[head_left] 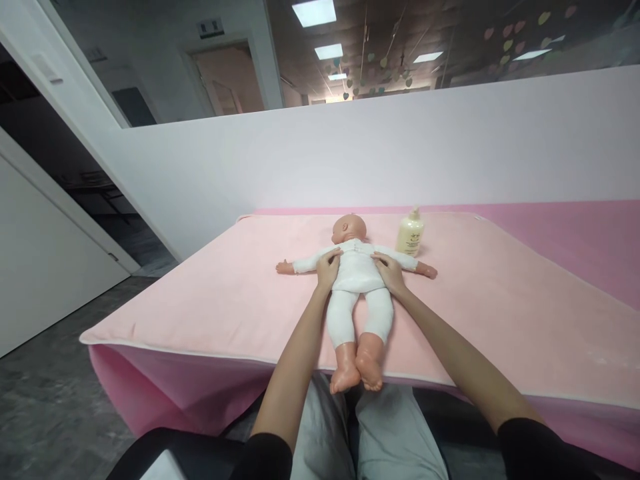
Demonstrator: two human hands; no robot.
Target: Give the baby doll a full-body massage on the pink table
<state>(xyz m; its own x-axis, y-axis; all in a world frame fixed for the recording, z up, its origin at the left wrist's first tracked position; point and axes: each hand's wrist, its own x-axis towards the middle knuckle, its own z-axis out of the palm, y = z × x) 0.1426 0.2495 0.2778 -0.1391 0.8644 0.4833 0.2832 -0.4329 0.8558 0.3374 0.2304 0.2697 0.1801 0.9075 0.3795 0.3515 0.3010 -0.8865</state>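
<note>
A doll point(357, 272) in white clothes lies stretched out on a pale pink blanket point(200, 300) over a pink surface point(595, 260), directly between a seated person's 2 hands. The left hand point(328, 269) is cupped against the torso's left-hand side, the right hand point(390, 271) against the other; from this angle it is hard to tell whether either truly grasps the doll or merely rests there. Its long axis runs straight away from the person, with the head point(349, 229) at the far end and the 2 bare feet point(345, 371) reaching just past the near edge. Neither hand is clearly nearer: the torso fills the gap between them, and the doll's 2 arms spread out sideways beyond the wrists. A pump bottle point(411, 235) (pale yellow, upright) stands just beyond the doll's arm on the person's right, in front of a white wall point(350, 160).
</note>
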